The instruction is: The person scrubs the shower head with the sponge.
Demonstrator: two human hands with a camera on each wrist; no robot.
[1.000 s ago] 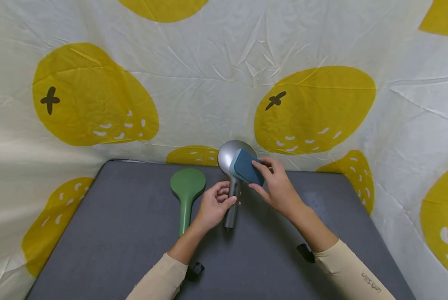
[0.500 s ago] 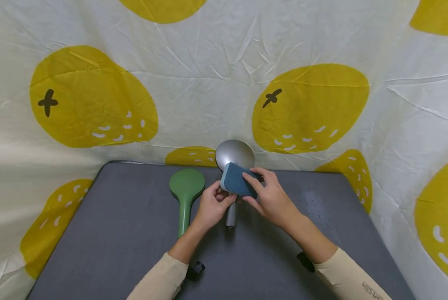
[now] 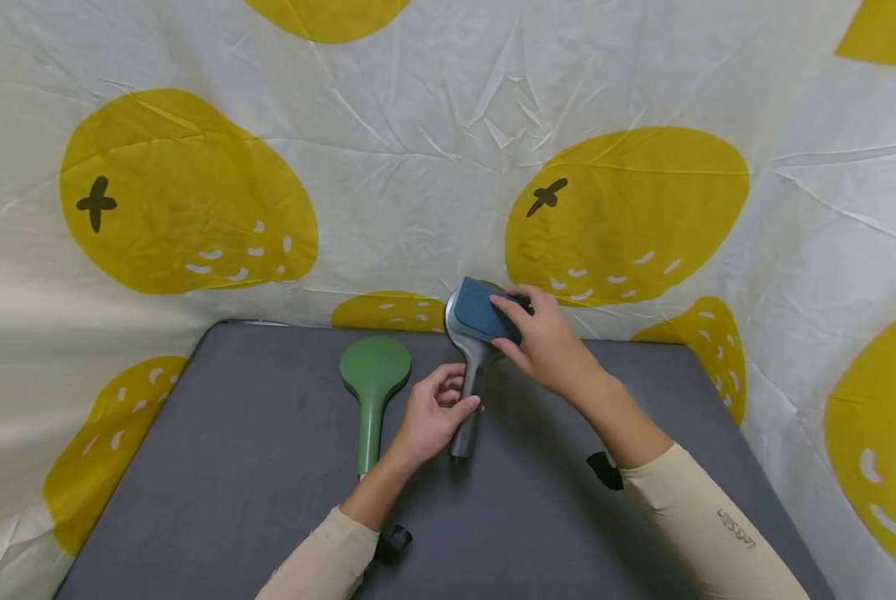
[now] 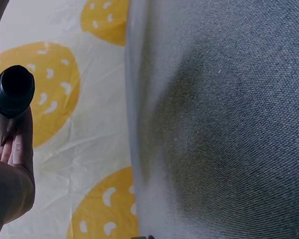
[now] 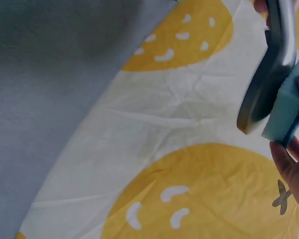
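A silver shower head [image 3: 468,367] is held up over the grey table [image 3: 252,467]. My left hand [image 3: 434,410] grips its handle; the handle's dark round end [image 4: 13,91] shows in the left wrist view. My right hand [image 3: 545,337] holds a blue sponge [image 3: 483,310] and presses it flat against the round face of the silver shower head [image 5: 271,69]. In the right wrist view the sponge [image 5: 285,110] shows a pale blue side and a darker scrub layer. A green shower head [image 3: 373,387] lies flat on the table to the left.
A white cloth with large yellow fruit prints [image 3: 185,192] hangs behind and around the table. The table's back edge [image 3: 267,325] meets the cloth just behind the shower heads.
The right hand slid the sponge down toward the neck of the silver shower head, then back up onto the top of its face. The left hand kept its grip on the handle.
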